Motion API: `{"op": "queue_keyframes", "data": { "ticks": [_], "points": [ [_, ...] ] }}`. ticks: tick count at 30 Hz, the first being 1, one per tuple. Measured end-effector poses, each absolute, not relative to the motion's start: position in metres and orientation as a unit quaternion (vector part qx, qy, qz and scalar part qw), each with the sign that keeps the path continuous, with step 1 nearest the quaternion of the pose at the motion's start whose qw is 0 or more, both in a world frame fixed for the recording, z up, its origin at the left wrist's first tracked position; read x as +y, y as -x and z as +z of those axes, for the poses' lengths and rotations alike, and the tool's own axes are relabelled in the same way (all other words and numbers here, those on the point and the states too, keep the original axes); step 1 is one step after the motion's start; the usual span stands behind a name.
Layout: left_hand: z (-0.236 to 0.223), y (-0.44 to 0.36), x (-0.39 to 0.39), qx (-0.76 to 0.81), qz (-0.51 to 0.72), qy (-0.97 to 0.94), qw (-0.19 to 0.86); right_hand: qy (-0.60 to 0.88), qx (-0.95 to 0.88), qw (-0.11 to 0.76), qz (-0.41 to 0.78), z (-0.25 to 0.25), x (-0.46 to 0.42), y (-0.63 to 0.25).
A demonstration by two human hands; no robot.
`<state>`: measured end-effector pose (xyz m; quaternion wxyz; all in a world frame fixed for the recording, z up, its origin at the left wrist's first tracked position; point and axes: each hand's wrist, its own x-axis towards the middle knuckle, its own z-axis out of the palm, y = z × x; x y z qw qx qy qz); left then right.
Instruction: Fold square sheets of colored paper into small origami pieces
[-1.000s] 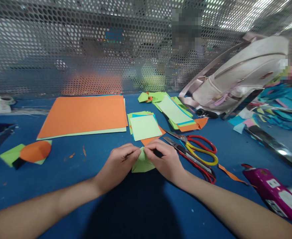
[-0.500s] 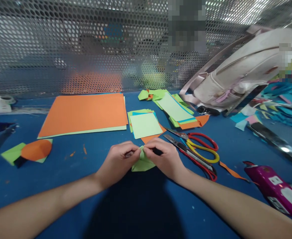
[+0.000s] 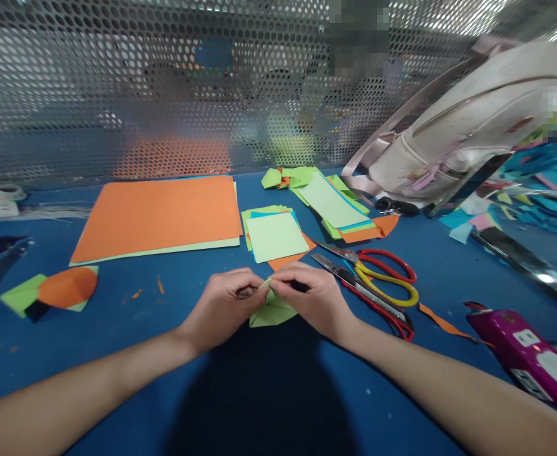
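A small folded piece of light green paper (image 3: 272, 311) is pinched between my two hands over the blue table. My left hand (image 3: 225, 304) grips its upper left edge between thumb and forefinger. On the other side, my right hand (image 3: 312, 301) pinches the top corner, its thumb almost touching the left one. The fingers hide part of the paper's upper edge. Just beyond the hands lies a stack of square paper sheets (image 3: 278, 237), pale green on top. Right of my right hand are scissors (image 3: 386, 278) with red and yellow handles and a box cutter (image 3: 361, 291).
Large orange sheets (image 3: 159, 212) lie at the back left, before a perforated metal panel (image 3: 164, 95). Paper strips (image 3: 338, 202) sit behind the scissors. A pale backpack (image 3: 459, 133) leans at the back right. A magenta device (image 3: 520, 348) is at right, and cut paper shapes (image 3: 66, 288) at left.
Both hands stay pinched on the green paper, with only a tiny shift of the fingers at its top edge. The whole view has moved slightly.
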<state>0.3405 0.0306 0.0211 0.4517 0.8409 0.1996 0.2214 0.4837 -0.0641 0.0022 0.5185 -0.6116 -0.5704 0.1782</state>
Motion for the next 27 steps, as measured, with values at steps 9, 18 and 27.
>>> {"op": "queue_keyframes", "data": {
  "ticks": [9,18,27],
  "points": [
    [0.0235,-0.3412,0.0338,0.192,0.204,-0.834,0.475,0.608,-0.515,0.543,0.264,0.0035,-0.0634,-0.4871],
    [0.0197,-0.3411,0.0346,0.186,0.183,-0.837,0.481,0.601,-0.548,0.53,0.238,0.0029,-0.0641,-0.4869],
    [0.0206,-0.3409,0.0325,0.196,0.192,-0.84,0.469,0.579,-0.597,0.523,0.185,0.0033,-0.0643,-0.4864]
  ]
}}
